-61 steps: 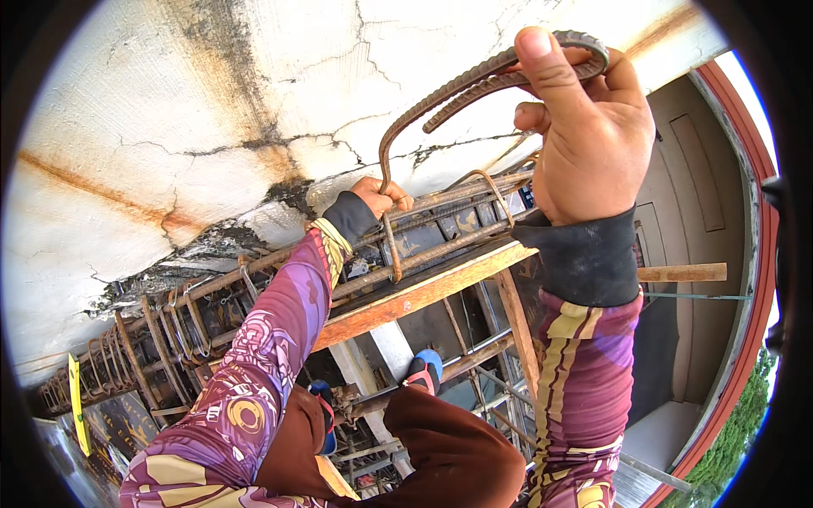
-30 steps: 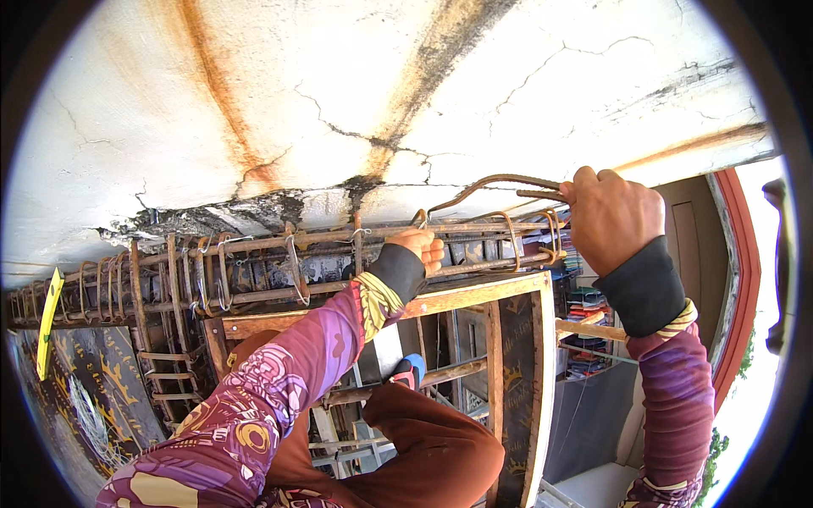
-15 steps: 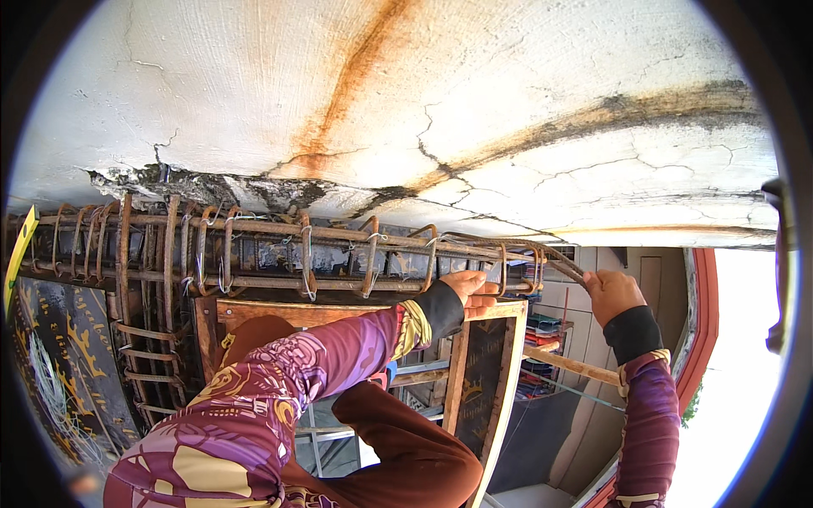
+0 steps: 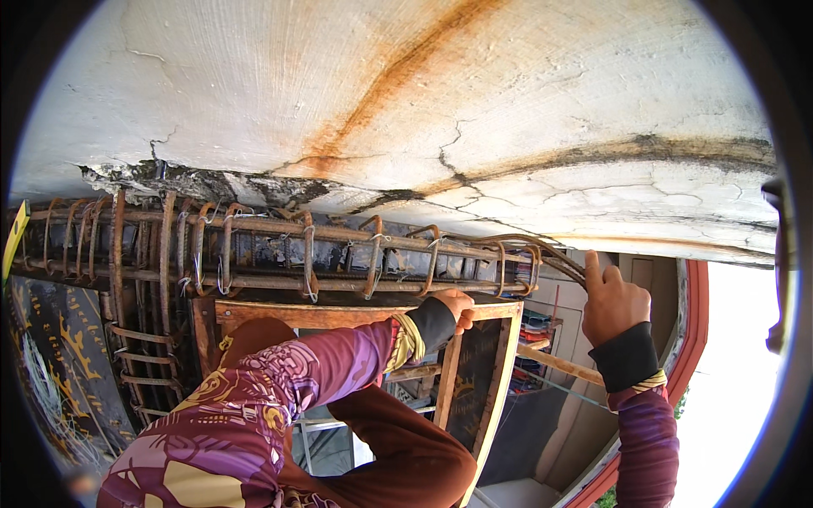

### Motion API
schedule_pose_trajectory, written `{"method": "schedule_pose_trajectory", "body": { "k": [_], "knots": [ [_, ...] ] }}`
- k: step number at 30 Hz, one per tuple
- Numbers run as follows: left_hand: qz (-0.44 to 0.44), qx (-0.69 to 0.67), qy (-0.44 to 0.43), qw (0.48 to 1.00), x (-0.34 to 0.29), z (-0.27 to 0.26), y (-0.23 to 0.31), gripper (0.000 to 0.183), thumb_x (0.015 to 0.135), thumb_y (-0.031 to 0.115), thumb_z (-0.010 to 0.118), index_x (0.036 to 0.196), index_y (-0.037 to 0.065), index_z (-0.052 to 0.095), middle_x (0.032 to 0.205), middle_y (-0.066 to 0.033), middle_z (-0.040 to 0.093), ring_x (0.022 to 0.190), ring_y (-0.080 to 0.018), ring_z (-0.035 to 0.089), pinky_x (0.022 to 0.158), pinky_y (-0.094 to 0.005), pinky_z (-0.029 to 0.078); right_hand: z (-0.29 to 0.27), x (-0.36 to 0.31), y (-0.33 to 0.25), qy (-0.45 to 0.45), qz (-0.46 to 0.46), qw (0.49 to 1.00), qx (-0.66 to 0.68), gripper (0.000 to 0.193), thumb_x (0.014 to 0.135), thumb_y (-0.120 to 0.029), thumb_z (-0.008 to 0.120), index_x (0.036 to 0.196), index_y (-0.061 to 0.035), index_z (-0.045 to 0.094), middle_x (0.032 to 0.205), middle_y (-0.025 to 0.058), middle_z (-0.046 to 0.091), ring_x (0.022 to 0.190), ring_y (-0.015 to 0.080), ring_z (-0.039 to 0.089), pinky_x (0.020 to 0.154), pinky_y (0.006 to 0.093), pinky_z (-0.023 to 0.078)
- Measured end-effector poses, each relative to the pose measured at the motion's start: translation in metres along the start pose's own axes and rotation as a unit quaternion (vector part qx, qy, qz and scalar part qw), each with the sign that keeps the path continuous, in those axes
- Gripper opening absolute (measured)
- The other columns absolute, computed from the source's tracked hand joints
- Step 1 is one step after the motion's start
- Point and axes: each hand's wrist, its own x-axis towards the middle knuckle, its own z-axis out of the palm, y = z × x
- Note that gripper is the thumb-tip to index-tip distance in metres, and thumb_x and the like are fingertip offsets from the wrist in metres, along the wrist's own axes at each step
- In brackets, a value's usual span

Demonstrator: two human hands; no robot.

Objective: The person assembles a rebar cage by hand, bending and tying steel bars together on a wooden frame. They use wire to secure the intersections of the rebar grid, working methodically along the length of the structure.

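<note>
**Two hands on a rusty rebar cage under a cracked concrete slab**

A wide concrete slab [image 4: 440,110], pale, cracked and streaked with rust, fills the upper part of the view. Its lower edge is broken away, and the rebar cage [image 4: 254,254] hangs just under it: long horizontal bars ringed by many rusty stirrups, running from the far left to right of centre. Below the cage stands a wooden frame [image 4: 373,315], with a dark panel inside it.

The person's purple patterned sleeves come up from the lower edge. The left hand [image 4: 457,306] sits at the underside of the cage near its right end, fingers curled in against the lower bar; whether it truly grips the bar cannot be told. The right hand [image 4: 611,296] is further right, well apart from the left, closed around a bent rebar piece [image 4: 542,250] with the forefinger stretched up along it. That curved piece arcs from the right hand leftward onto the last stirrups of the cage, so it lies above and between the two hands.
</note>
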Motion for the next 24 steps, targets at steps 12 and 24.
{"method": "schedule_pose_trajectory", "body": {
  "k": [12,24],
  "knots": [
    [-0.013,0.000,0.006,1.000,-0.009,0.007,0.006,0.026,0.097,0.029,0.061,0.113,0.009,0.060,0.095,-0.0051,0.068,0.078,-0.0196,0.069,0.066,-0.0338,0.056,0.033,0.020,0.048,-0.238,0.020,0.949,0.205,0.049,0.068,-0.012,0.067,0.116,-0.0025,0.063,0.093,0.0211,0.065,0.085,0.0387,0.066,0.075,0.0452,0.054],
    [-0.025,0.004,0.034,0.999,-0.006,0.004,0.005,0.024,0.094,0.024,0.058,0.108,0.005,0.059,0.087,-0.0073,0.067,0.066,-0.0178,0.067,0.050,-0.0315,0.053,0.028,-0.004,0.036,0.026,-0.039,0.987,0.154,0.059,0.069,-0.007,0.065,0.128,-0.0118,0.060,0.096,0.0137,0.054,0.075,0.0358,0.063,0.067,0.0461,0.054]
  ]
}}
